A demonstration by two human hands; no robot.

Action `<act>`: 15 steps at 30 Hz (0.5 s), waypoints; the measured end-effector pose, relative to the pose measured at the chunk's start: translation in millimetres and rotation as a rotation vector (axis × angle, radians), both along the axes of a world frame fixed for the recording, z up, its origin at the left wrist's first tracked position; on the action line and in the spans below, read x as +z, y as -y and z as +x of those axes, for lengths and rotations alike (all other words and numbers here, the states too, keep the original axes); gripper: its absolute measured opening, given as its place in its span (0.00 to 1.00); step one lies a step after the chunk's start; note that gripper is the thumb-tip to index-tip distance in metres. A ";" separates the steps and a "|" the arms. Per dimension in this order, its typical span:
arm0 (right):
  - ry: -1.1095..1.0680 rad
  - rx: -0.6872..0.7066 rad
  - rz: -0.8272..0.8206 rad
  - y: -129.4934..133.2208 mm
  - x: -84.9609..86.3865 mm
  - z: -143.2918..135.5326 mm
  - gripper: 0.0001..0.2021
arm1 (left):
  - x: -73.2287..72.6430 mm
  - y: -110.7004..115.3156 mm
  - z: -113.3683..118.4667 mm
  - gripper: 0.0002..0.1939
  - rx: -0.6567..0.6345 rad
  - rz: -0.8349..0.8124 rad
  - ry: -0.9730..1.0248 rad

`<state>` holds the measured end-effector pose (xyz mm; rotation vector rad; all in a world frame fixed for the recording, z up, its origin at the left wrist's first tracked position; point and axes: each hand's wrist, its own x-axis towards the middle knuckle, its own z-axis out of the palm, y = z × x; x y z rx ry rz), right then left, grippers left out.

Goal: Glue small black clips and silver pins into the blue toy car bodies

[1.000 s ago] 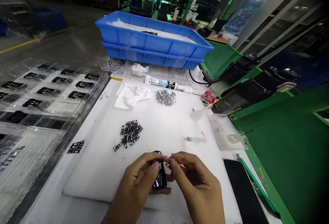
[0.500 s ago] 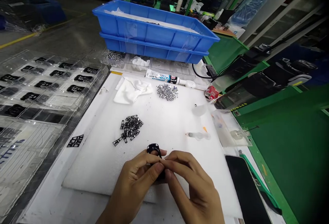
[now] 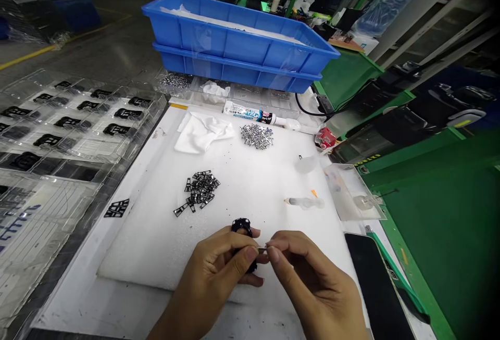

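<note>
My left hand (image 3: pixel 219 269) is closed round a curved black part (image 3: pixel 241 224) with a loop-like upper end; my fingers hide much of it. A small thin dark piece (image 3: pixel 262 250) bridges the gap between the fingertips of both hands. My right hand (image 3: pixel 310 280) pinches its right end with thumb and forefinger. Beyond my hands, on the white foam sheet (image 3: pixel 148 246), lie a pile of small black frame-shaped pieces (image 3: pixel 201 189) and a heap of small shiny metal pieces (image 3: pixel 257 137).
Two stacked blue bins (image 3: pixel 238 43) stand at the back. A glue tube (image 3: pixel 250 113), a white cloth (image 3: pixel 201 131) and a syringe-like tube (image 3: pixel 304 202) lie around. At right are a phone (image 3: pixel 375 282) and a green cutter (image 3: pixel 402 282); clear trays (image 3: pixel 89 147) with black parts fill the left.
My right hand has drawn away to the right from my left, and the thin dark piece now shows between their fingertips. The view has shifted slightly.
</note>
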<state>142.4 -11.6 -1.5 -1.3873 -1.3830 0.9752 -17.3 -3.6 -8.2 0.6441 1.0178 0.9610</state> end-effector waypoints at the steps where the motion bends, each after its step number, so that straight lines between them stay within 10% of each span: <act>1: 0.016 -0.026 -0.001 -1.9 0.3 -0.3 0.03 | 0.9 0.6 0.9 0.15 0.005 -0.014 -0.016; 6: 0.069 -0.070 -0.011 -10.7 -4.1 -9.0 0.05 | 3.8 2.9 1.9 0.34 0.006 -0.094 0.027; 15: 0.030 -0.072 -0.050 -2.6 -15.1 -27.4 0.09 | -5.5 6.8 3.1 0.15 -0.012 -0.002 -0.060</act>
